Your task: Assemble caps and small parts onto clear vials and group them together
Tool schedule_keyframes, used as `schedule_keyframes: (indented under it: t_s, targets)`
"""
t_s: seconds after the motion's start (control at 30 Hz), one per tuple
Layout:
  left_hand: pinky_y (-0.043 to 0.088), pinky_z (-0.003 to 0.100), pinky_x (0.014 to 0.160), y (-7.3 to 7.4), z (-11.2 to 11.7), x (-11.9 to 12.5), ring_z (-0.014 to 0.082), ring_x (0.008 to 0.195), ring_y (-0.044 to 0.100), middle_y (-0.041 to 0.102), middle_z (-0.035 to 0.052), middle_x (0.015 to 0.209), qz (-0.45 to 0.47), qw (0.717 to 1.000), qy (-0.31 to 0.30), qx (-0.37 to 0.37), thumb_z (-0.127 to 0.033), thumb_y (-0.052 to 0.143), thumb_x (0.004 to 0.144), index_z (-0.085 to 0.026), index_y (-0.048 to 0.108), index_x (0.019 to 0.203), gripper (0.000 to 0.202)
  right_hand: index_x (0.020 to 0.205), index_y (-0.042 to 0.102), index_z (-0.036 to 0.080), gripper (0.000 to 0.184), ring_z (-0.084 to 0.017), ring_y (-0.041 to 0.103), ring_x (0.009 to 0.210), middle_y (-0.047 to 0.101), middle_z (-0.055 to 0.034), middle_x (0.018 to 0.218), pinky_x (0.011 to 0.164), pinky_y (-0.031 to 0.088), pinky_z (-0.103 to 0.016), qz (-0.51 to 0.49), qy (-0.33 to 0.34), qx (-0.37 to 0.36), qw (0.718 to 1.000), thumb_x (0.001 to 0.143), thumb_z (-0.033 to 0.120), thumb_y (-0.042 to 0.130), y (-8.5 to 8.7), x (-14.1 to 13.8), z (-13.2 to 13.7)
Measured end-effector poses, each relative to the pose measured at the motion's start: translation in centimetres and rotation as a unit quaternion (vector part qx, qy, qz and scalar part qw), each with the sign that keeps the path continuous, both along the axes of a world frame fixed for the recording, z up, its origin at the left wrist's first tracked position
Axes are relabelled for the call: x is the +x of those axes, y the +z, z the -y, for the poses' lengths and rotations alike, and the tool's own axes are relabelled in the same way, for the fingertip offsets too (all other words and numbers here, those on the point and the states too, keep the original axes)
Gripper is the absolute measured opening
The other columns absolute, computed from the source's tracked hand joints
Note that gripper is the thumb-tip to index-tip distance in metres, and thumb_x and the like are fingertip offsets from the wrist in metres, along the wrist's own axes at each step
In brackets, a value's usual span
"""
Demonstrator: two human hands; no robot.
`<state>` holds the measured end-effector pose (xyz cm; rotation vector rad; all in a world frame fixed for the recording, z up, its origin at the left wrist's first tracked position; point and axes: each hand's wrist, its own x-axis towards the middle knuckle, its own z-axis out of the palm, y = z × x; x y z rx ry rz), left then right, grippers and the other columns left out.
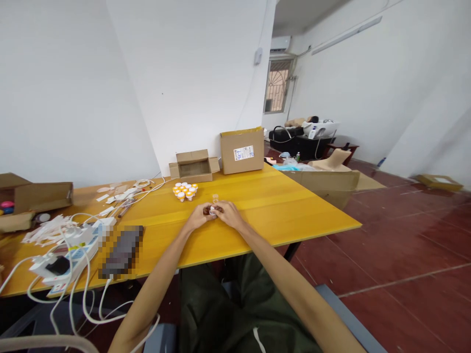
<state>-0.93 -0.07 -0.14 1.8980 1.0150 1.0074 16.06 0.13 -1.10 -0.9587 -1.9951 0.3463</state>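
Observation:
My left hand (199, 214) and my right hand (227, 212) meet over the middle of the yellow table (279, 206). Both have their fingers curled round a small dark object with a white part (212, 210), too small to name. Just beyond my fingers a small clear vial (215, 198) stands upright on the table. Farther back and to the left sits a cluster of several small white bottles with orange caps (185, 190).
A small open cardboard box (194, 166) and a taller labelled box (242, 150) stand at the table's far edge. White cables, chargers and a power strip (62, 245) crowd the left side beside another open box (33, 198). Red tiled floor (397, 245) lies to the right.

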Motion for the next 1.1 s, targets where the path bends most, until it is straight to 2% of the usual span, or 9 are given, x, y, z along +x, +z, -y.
schedule_keyframes:
  t_s: [0.27,0.4,0.5,0.57,0.63,0.7,0.8,0.97,1.1]
  targets:
    - [0.052,0.029,0.075,-0.2,-0.1,0.0,0.0175,0.078,0.065,0.072,0.0013,0.084,0.008,1.0,0.005,-0.014,-0.026,0.078,0.064,-0.017,0.07,0.092,0.031,0.08,0.073,0.024,0.003,-0.019,0.067,0.078,0.075,-0.0023,0.082,0.072,0.05,-0.027,-0.03,0.008,-0.023,0.999,0.081,0.025,0.071,0.5,0.0,0.2]
    - [0.052,0.029,0.075,-0.2,-0.2,-0.1,0.0159,0.074,0.064,0.071,0.0006,0.084,0.014,1.0,0.017,-0.02,-0.024,0.079,0.063,-0.017,0.07,0.096,0.035,0.081,0.074,0.024,0.017,-0.02,0.068,0.079,0.076,-0.0029,0.086,0.073,0.051,-0.028,-0.084,-0.001,-0.03,0.996,0.087,0.03,0.06,0.4,0.1,-0.1]
    - [0.052,0.03,0.075,-0.1,-0.3,-0.3,0.0157,0.073,0.063,0.071,0.0003,0.084,0.02,0.999,0.031,-0.02,-0.024,0.079,0.063,-0.018,0.071,0.097,0.036,0.082,0.074,0.022,0.022,-0.019,0.068,0.079,0.076,-0.003,0.085,0.074,0.053,-0.03,-0.131,0.0,-0.06,0.99,0.089,0.031,0.055,0.1,0.2,-0.7]
    - [0.052,0.03,0.077,0.1,-0.4,-0.4,0.0169,0.077,0.064,0.072,0.0015,0.088,0.032,0.999,0.04,-0.018,-0.023,0.079,0.063,-0.019,0.071,0.097,0.035,0.081,0.073,0.02,0.023,-0.019,0.068,0.075,0.075,-0.0034,0.082,0.072,0.054,-0.03,-0.161,0.012,-0.106,0.981,0.088,0.034,0.057,-0.1,0.3,-1.2]
    - [0.051,0.03,0.08,0.2,-0.4,-0.4,0.0188,0.085,0.066,0.073,0.0034,0.095,0.045,0.998,0.045,-0.011,-0.023,0.078,0.065,-0.019,0.071,0.098,0.034,0.082,0.072,0.019,0.024,-0.018,0.068,0.07,0.074,-0.0036,0.079,0.066,0.056,-0.029,-0.195,0.041,-0.179,0.963,0.087,0.038,0.059,-0.3,0.3,-1.5]
    - [0.051,0.031,0.083,0.3,-0.4,-0.5,0.0207,0.093,0.066,0.073,0.0052,0.101,0.058,0.997,0.05,0.003,-0.025,0.077,0.067,-0.019,0.07,0.1,0.035,0.084,0.072,0.019,0.026,-0.017,0.069,0.068,0.073,-0.0039,0.077,0.062,0.057,-0.028,-0.231,0.084,-0.257,0.934,0.085,0.042,0.063,-0.4,0.3,-1.6]
    - [0.05,0.032,0.088,0.4,-0.4,-0.5,0.0224,0.102,0.065,0.073,0.0074,0.109,0.08,0.995,0.051,0.023,-0.027,0.077,0.069,-0.019,0.069,0.104,0.037,0.084,0.072,0.018,0.025,-0.017,0.071,0.076,0.074,-0.0052,0.082,0.07,0.06,-0.029,-0.292,0.147,-0.334,0.884,0.081,0.043,0.07,-0.2,0.1,-1.2]
    - [0.051,0.035,0.09,0.2,-0.4,-0.3,0.0232,0.102,0.065,0.072,0.0078,0.11,0.117,0.992,0.021,0.048,-0.031,0.08,0.069,-0.019,0.068,0.103,0.038,0.084,0.074,0.02,0.025,-0.016,0.071,0.083,0.075,-0.0044,0.092,0.083,0.059,-0.033,-0.382,0.198,-0.398,0.81,0.067,0.035,0.085,0.2,0.0,-0.8]
    - [0.052,0.035,0.087,0.1,-0.6,-0.3,0.0218,0.096,0.066,0.071,0.0061,0.104,0.121,0.989,0.018,0.087,-0.031,0.081,0.068,-0.02,0.071,0.097,0.033,0.075,0.073,0.019,0.029,-0.016,0.07,0.079,0.074,-0.003,0.085,0.083,0.058,-0.033,-0.421,0.205,-0.414,0.781,0.057,0.033,0.091,0.0,-0.1,-1.0]
